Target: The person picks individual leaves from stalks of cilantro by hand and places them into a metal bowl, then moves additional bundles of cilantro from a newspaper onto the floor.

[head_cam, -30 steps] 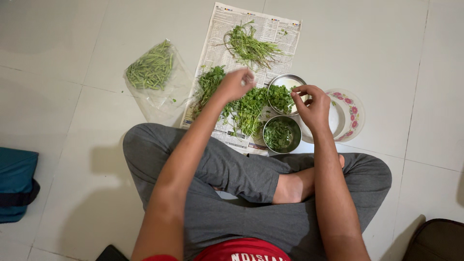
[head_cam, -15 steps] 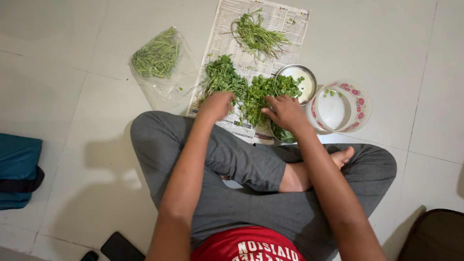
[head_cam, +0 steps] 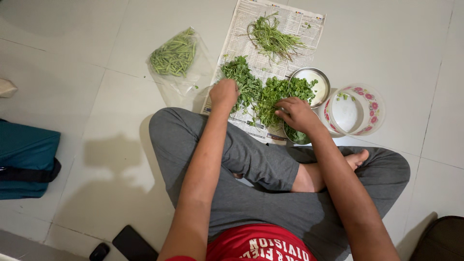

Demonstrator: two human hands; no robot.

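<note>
Nearest to me I see my crossed legs in grey trousers (head_cam: pixel 251 164) on the tiled floor (head_cam: pixel 96 121), a dark phone (head_cam: pixel 133 244) lying by my left hip and a teal bag (head_cam: pixel 24 159) off to the left. My left hand (head_cam: pixel 224 94) sits at the near edge of the newspaper (head_cam: pixel 285 21), its grip clenched into a fist against the leafy greens (head_cam: pixel 263 94); I cannot tell whether a stem is inside it. My right hand (head_cam: pixel 297 113) rests just beside it on the same pile, fingers curled into the leaves, grasping a few sprigs. Under that hand a steel bowl (head_cam: pixel 297 135) shows plucked leaves, mostly hidden by the wrist. Just beyond stands a second steel bowl (head_cam: pixel 316 82), partly covered by the greens. To its right is a flowered plastic bowl (head_cam: pixel 362 108) holding a few leaf bits. Farther out on the newspaper lies a heap of bare stems (head_cam: pixel 275 38), and left of the paper a clear bag of green beans (head_cam: pixel 174 53)
</note>
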